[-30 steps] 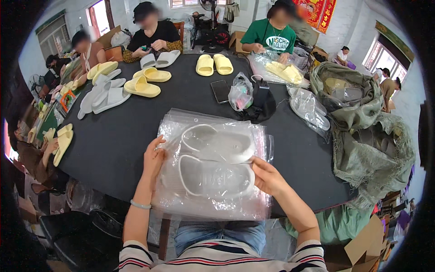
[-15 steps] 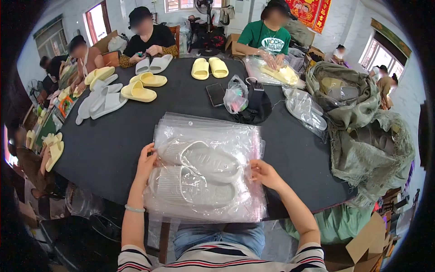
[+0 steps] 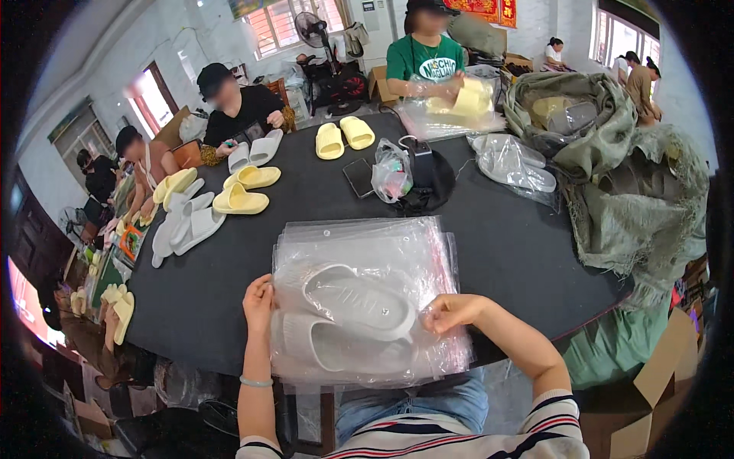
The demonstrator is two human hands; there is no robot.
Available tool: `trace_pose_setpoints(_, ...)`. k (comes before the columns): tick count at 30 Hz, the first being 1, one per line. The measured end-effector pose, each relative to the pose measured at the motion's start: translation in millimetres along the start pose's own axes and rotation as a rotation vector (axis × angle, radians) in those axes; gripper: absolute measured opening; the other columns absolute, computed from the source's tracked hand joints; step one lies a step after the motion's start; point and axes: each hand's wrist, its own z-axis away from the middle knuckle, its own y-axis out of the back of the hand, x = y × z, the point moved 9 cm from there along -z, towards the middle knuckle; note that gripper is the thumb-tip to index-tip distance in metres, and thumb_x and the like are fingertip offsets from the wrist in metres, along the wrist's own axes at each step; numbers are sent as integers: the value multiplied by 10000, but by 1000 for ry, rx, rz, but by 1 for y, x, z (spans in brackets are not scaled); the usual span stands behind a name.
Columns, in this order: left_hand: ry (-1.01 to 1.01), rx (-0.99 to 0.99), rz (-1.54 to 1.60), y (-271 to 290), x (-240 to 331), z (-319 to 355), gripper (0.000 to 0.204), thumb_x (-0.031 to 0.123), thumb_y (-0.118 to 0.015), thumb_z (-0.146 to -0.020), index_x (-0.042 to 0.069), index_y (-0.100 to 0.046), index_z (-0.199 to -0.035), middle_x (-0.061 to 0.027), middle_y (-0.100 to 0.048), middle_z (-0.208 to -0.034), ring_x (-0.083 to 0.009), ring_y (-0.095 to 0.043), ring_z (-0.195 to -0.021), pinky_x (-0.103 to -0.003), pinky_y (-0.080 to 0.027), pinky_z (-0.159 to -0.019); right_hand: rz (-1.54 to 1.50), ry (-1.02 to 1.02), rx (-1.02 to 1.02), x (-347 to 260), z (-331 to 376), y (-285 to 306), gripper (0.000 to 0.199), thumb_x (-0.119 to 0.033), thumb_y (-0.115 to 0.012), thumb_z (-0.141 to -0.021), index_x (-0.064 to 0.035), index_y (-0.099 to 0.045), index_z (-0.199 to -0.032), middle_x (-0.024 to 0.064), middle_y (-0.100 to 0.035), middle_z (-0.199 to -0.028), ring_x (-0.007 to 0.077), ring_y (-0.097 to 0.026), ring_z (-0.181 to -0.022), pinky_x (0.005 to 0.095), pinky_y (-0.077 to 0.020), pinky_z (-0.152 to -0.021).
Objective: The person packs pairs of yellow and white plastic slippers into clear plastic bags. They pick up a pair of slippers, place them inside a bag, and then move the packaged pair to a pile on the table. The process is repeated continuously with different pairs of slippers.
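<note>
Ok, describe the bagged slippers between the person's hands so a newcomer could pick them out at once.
Go to the near edge of the dark table, where a stack of clear plastic bags lies between the left hand and right hand. On it are light grey slippers under plastic, toes pointing left. Unlike the bagged pair by the sacks, these lie on the stack.

Left forearm (image 3: pixel 255 409) runs nearly straight from near side to far; left hand (image 3: pixel 258 302) at its end, fingers (image 3: pixel 263 284) bent, grip unclear. Right forearm (image 3: pixel 526 340) slants far and leftward; right hand (image 3: pixel 454 312) turned left, fingertips pinched together. Hands well apart.
</note>
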Motion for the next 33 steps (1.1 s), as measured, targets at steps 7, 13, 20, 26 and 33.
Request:
trace_pose_setpoints(7,-18,5,131,-6,45,13,246,46,-563,-953,-10,-579,-1191,14,-592,-814,-18,-492,-633,-174,-399,-568,-583,342,254,-108,28,-6,227,-57,-601,-924,-32,-529,-1139,118,-485,-1360,168,-662,-911,306,-579,-806)
trace_pose_setpoints(13,-46,-128,-267,-16,22,10,365,-19,-555,-908,22,-554,-1271,-44,-614,-1024,-51,-545,-702,-202,-454,-629,638,294,1166,-128,81,73,419,40,-646,-829,-44,-510,-1216,95,-538,-1133,116,-594,-690,248,-471,-589)
trace_pose_setpoints(20,-324,-156,-626,-31,51,23,474,-38,-574,-873,45,-504,-1334,-138,-505,-1260,-172,-565,-936,-282,-480,-780,1346,268,861,-117,66,38,314,-81,-738,-769,-64,-653,-1072,131,-622,-1115,289,-643,-819,370,-515,-778)
trace_pose_setpoints(26,-270,-360,-733,-75,59,35,532,171,-523,-962,-45,-350,-1417,-237,-362,-1457,-353,-350,-1364,-407,-275,-1131,653,215,462,-67,18,23,386,-370,-578,-955,-42,-649,-1144,107,-683,-940,204,-637,-851,349,-490,-729)
trace_pose_setpoints(33,-303,-418,-757,-79,41,52,551,260,-423,-1006,-47,-305,-1447,-247,-307,-1498,-371,-248,-1417,-405,-212,-1159,448,-32,88,-73,0,-64,552,-250,-542,-985,-149,-346,-1491,73,-705,-920,146,-594,-700,287,-497,-681)
